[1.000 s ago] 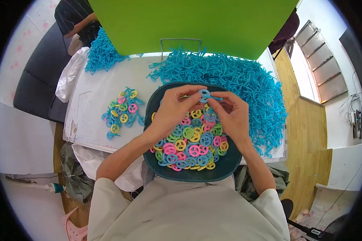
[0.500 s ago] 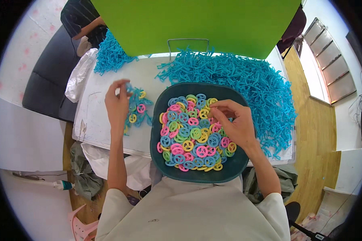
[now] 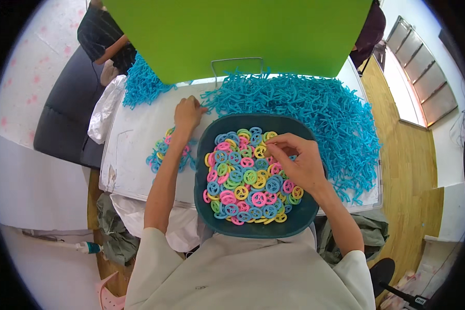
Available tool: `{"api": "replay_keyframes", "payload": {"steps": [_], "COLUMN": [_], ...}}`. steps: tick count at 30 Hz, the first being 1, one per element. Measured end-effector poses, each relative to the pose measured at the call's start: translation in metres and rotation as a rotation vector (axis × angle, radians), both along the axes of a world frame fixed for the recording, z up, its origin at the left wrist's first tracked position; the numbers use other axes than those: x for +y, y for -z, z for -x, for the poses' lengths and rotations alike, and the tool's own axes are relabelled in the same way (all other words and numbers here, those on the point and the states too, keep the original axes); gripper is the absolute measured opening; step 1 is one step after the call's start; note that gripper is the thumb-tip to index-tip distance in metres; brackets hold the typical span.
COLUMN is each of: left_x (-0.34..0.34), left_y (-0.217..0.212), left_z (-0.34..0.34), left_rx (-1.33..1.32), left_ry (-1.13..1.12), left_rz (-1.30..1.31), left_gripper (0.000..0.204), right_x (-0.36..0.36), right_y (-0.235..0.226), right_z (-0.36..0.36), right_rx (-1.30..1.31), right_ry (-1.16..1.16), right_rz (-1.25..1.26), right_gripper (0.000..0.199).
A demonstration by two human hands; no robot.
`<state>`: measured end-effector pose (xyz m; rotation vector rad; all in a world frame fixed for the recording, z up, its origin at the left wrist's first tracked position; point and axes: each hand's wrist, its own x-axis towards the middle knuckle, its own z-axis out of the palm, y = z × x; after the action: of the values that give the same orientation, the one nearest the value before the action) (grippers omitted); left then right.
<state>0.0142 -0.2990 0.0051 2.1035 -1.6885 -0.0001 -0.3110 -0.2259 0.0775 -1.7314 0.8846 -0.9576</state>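
Note:
A dark green basin (image 3: 205, 147) in front of me holds many small spoked plastic wheels (image 3: 250, 177) in blue, pink, yellow and green. Over its right part is my right hand (image 3: 300, 159), thumb and forefinger pinched beside a yellow wheel; what sits between the fingertips is too small to make out. My left hand (image 3: 188, 112) reaches across the table to the left end of a big heap of blue branched plastic pieces (image 3: 330, 119). Its fingers are curled together there, their tips partly hidden. Under my left forearm lies a small pile of blue pieces with coloured wheels (image 3: 163, 148).
A green panel (image 3: 237, 39) stands across the back of the white table (image 3: 134, 139), with a wire handle (image 3: 237, 59) before it. Another blue heap (image 3: 144, 80) lies back left, beside a white bag (image 3: 107, 108). Two people are partly visible behind the panel's sides.
My left hand has moved away from the small pile, farther forward and right to the big blue heap. My right hand stays pinched over the basin. The view has shifted slightly.

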Motion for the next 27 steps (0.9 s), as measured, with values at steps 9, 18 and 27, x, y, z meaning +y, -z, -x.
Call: {"api": "replay_keyframes", "payload": {"steps": [9, 18, 27], "left_x": [0.048, 0.078, 0.064], "left_y": [-0.087, -0.124, -0.055], "left_z": [0.057, 0.124, 0.133], "left_rx": [0.62, 0.779, -0.094], "left_ry": [0.163, 0.714, 0.702], "left_rz": [0.112, -0.234, -0.062], "left_gripper": [0.008, 0.006, 0.023], "right_x": [0.0, -0.011, -0.005], "right_y": [-0.005, 0.009, 0.006], "right_z": [0.006, 0.005, 0.002], "right_rx": [0.004, 0.203, -0.162], "right_ry": [0.13, 0.017, 0.158], "right_rz": [0.073, 0.596, -0.051], "right_gripper": [0.021, 0.039, 0.021]}}
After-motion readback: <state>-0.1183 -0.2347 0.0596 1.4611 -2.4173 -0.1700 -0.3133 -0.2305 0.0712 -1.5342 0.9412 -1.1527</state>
